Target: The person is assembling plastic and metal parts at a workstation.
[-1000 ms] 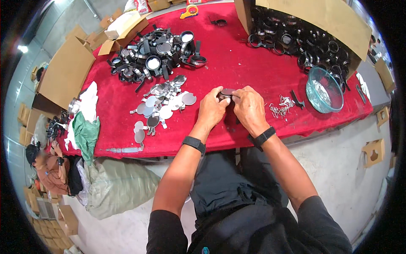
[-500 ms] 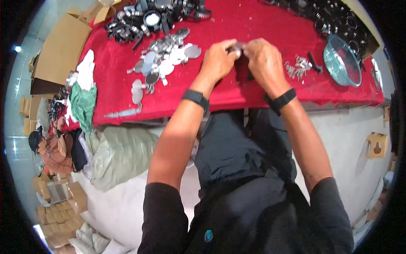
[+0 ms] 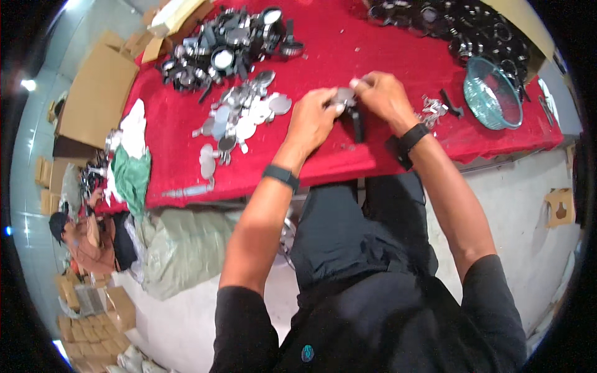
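One red-draped surface (image 3: 398,56) carries a cardboard box (image 3: 528,22) spilling black rings (image 3: 460,25) and a teal bowl (image 3: 497,118) of silvery pieces (image 3: 485,93). Between the left hand (image 3: 313,118), its fingers pinching, and right hand (image 3: 387,98), its fingers curled, grip unclear, is a disc-topped black fitting (image 3: 357,122).

Dressed in a black short-sleeved top (image 3: 398,323), marked with a small rounded teal emblem (image 3: 307,353), over dark, creased trousers (image 3: 360,239). Bare at both hands (image 3: 313,118) and forearms (image 3: 261,217), save for a broad black left wristband (image 3: 281,176) and a black right wristband (image 3: 413,137).
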Demonstrator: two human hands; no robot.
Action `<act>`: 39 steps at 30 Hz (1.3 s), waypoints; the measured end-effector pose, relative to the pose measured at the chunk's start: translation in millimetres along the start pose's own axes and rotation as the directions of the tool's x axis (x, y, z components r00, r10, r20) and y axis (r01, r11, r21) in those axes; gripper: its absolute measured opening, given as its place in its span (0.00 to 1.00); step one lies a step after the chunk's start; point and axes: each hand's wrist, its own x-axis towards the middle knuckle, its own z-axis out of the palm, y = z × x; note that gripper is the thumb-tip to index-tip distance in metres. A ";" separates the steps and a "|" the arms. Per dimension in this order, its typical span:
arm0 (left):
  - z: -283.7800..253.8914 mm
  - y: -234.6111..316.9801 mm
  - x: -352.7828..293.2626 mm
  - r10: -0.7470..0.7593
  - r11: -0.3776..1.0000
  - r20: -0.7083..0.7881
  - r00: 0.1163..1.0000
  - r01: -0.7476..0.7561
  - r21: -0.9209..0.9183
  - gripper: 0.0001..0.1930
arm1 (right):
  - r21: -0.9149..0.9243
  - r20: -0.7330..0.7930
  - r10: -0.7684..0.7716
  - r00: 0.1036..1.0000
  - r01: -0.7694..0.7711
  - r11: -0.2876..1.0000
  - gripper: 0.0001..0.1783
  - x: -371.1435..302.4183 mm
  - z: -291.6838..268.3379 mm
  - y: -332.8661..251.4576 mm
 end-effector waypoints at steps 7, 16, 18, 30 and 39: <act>-9.0 23.1 -22.6 -0.091 0.863 -0.095 0.991 0.031 -0.505 0.32 | 0.690 0.475 0.128 0.871 -0.459 0.559 0.12 -17.7 0.5 -17.6; -21.3 30.0 -17.2 -0.417 0.532 0.112 0.902 0.342 -0.775 0.17 | 0.552 0.192 0.136 0.972 -0.222 0.804 0.20 -40.6 0.7 -35.5; -17.2 35.5 -14.3 -0.438 0.611 0.053 0.897 0.340 -0.715 0.19 | 0.558 0.134 0.110 0.985 -0.167 0.813 0.20 -46.2 2.5 -38.2; -11.5 41.1 -15.8 -0.273 0.621 0.021 0.962 0.193 -0.759 0.17 | 0.708 0.288 0.026 0.957 -0.231 0.667 0.17 -50.7 -23.7 -42.8; -13.8 62.0 -15.0 -0.311 0.680 -0.029 0.950 0.201 -0.705 0.18 | 0.717 0.314 0.051 0.948 -0.272 0.642 0.16 -49.9 -23.3 -42.4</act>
